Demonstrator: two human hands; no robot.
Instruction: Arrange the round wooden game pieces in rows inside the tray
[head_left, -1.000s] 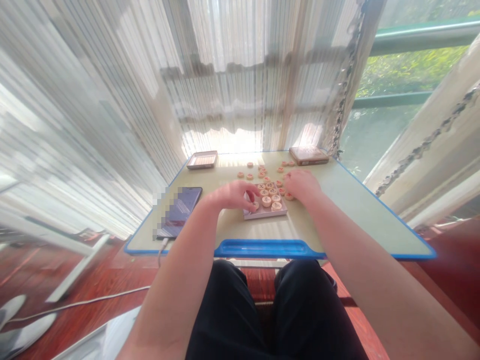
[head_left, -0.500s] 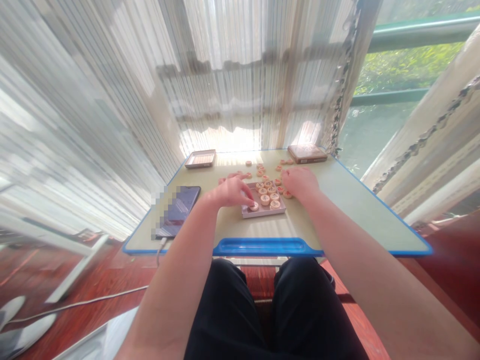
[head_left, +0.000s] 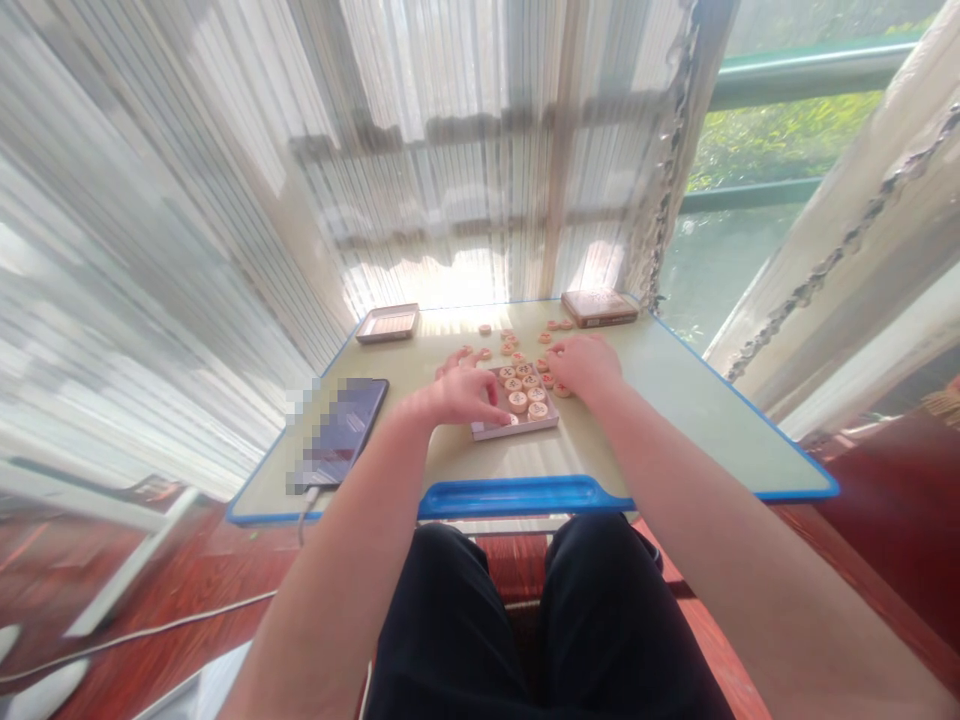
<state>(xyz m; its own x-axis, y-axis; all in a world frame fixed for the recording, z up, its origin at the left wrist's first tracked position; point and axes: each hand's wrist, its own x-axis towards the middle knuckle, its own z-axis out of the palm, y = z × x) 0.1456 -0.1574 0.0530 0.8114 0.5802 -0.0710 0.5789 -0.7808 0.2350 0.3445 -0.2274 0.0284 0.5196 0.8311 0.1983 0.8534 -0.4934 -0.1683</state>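
A shallow box (head_left: 517, 430) stands on the table, with several round Chinese chess pieces (head_left: 517, 402) in rows inside it. Over its left side is my left hand (head_left: 469, 392), fingers spread, the thumb on a piece (head_left: 514, 421) in the box's near left corner. That piece is mostly covered by the thumb. Beyond the box's right side, my right hand (head_left: 589, 365) rests low among loose red-marked pieces (head_left: 562, 390), its fingers curled and close together. What lies under its fingertips is hidden.
More loose pieces (head_left: 508, 347) lie behind the box. An open tray (head_left: 388, 323) is at the back left, a flat closed box (head_left: 600, 307) at the back right. A plugged-in tablet or phone (head_left: 352, 430) lies left. A blue trough (head_left: 517, 495) edges the table (head_left: 712, 430) in front.
My left thumb has come down over the corner piece, which showed more before. My right hand stays by the loose pieces. The whole view has shifted slightly.
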